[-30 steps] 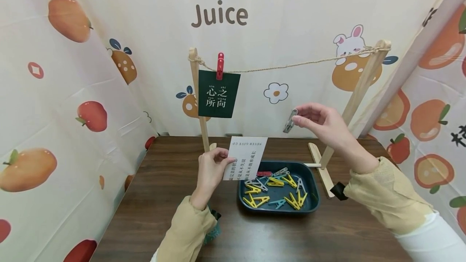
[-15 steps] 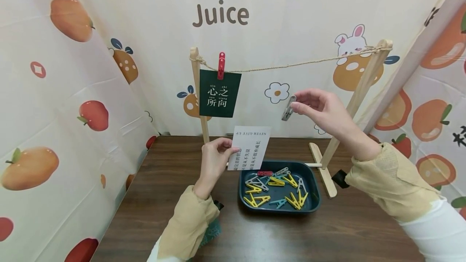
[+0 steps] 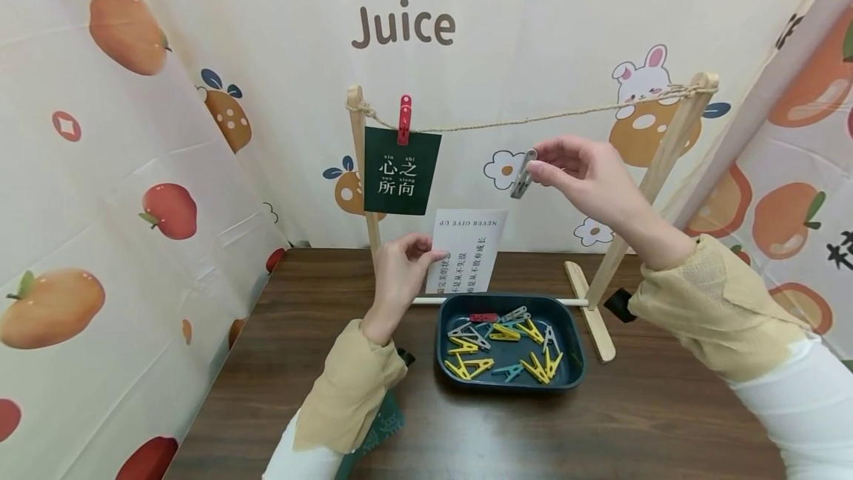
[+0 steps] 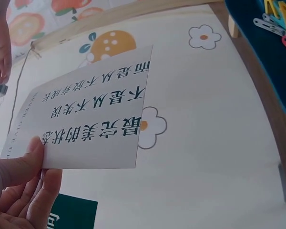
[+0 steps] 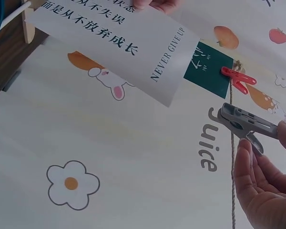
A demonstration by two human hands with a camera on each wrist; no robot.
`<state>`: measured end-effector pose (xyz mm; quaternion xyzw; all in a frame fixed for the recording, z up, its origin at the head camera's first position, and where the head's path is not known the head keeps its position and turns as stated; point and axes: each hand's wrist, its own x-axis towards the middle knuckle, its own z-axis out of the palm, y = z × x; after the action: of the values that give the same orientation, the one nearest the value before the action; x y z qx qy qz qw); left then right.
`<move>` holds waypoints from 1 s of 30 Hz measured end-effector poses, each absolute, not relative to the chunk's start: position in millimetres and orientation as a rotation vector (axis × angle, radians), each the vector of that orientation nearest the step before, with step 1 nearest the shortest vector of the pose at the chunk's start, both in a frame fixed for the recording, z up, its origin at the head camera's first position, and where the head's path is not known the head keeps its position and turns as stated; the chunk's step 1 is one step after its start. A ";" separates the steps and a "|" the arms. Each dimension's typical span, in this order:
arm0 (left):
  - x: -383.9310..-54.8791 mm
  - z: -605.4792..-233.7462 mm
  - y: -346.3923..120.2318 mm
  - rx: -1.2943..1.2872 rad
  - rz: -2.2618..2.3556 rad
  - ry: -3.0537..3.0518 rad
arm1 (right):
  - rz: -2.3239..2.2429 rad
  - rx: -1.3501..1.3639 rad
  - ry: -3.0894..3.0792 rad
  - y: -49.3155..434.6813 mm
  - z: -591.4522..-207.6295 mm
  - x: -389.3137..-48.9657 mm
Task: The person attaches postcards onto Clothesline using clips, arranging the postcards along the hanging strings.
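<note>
At the bottom edge of a dark brown wood-grain table [image 3: 466,435], a dark green patterned piece [image 3: 383,424], perhaps a card, lies partly hidden beneath the left forearm. Beyond it sits a dark blue rectangular tray [image 3: 493,387] with rounded corners, holding yellow, teal, grey and red clothespins. The left hand [image 3: 400,276] pinches the left edge of a white rectangular card [image 3: 469,250] printed with dark Chinese characters and "NEVER GIVE UP", raised just behind the tray. To its right and higher, the right hand [image 3: 593,176] grips a grey clothespin [image 3: 523,175] between thumb and fingers, apart from the card. Farther back, a thin beige rope [image 3: 526,121] runs between two pale wooden posts [image 3: 656,169]. Near its left end, a red clothespin [image 3: 404,121] suspends a dark green card [image 3: 402,172] with white characters. Behind hangs a cream, fruit-printed curtain [image 3: 533,21] reading "Juice".
</note>
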<state>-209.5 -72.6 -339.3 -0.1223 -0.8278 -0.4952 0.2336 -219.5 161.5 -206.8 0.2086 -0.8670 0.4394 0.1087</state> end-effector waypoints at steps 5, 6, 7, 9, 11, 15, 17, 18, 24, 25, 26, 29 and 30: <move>-213.9 -331.2 -69.2 -0.331 -1.373 -2.263 | 1.271 0.594 -2.557 157.4 -200.0 -223.9; -214.4 -329.6 -68.6 -0.328 -1.374 -2.264 | 1.265 0.590 -2.558 156.8 -198.9 -224.6; -215.1 -328.2 -68.1 -0.327 -1.375 -2.264 | 1.263 0.588 -2.556 156.1 -197.7 -225.4; -216.5 -325.8 -66.9 -0.324 -1.378 -2.264 | 1.251 0.586 -2.552 155.1 -195.7 -226.8; -218.1 -323.7 -66.1 -0.325 -1.391 -2.260 | 1.234 0.585 -2.548 154.1 -193.9 -228.4; -221.5 -319.8 -64.7 -0.320 -1.406 -2.249 | 1.207 0.578 -2.559 151.7 -191.2 -232.0; -223.2 -317.9 -64.2 -0.324 -1.414 -2.241 | 1.202 0.575 -2.565 150.3 -190.3 -234.0; -224.0 -316.8 -64.1 -0.327 -1.414 -2.236 | 1.195 0.575 -2.566 149.5 -189.8 -235.0; -228.6 -310.2 -63.1 -0.339 -1.416 -2.208 | 1.171 0.593 -2.564 145.4 -185.5 -240.1; -229.2 -309.2 -62.9 -0.339 -1.416 -2.205 | 1.164 0.593 -2.565 144.8 -184.7 -240.8; -229.7 -308.3 -62.6 -0.337 -1.418 -2.205 | 1.155 0.592 -2.565 144.3 -184.0 -241.4; -231.4 -306.1 -61.5 -0.336 -1.421 -2.203 | 1.138 0.588 -2.560 142.8 -182.0 -243.5; -231.9 -305.2 -61.2 -0.337 -1.421 -2.202 | 1.134 0.587 -2.556 142.4 -181.3 -244.2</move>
<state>-231.9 -61.2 -305.2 -0.1234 -0.8075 -0.5213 0.2470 -244.2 142.4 -181.3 0.2036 -0.8855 0.3929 0.1419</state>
